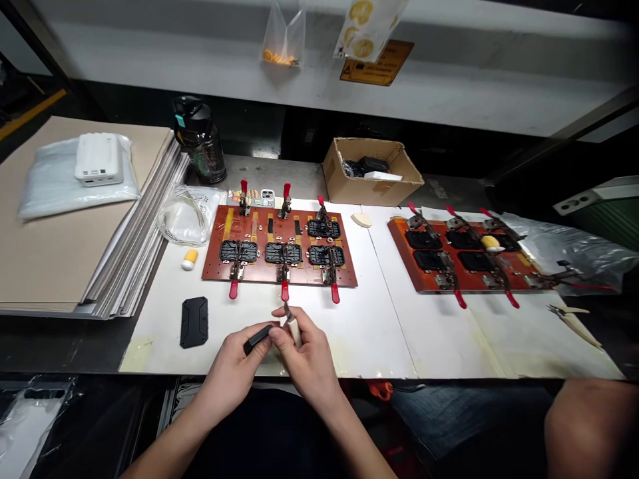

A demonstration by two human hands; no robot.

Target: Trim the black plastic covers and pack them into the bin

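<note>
My left hand [234, 362] pinches a small flat black plastic part [258, 338] near the table's front edge. Touching it, my right hand [304, 352] grips a cream-handled tool [293, 324] whose metal tip points up toward the jig. Just beyond both hands lies a red-brown clamp jig [280, 247] holding several black parts under red-handled toggle clamps. Another flat black part [194, 322] rests on the white mat [359, 326] to the left of my hands.
A second red jig [462, 256] sits to the right, with tweezers [572, 319] near it. A cardboard box [372, 169], dark bottle [201, 140], stacked cardboard sheets [74, 233] and a white power bank [98, 158] stand behind and left. Another person's knee [592, 426] shows lower right.
</note>
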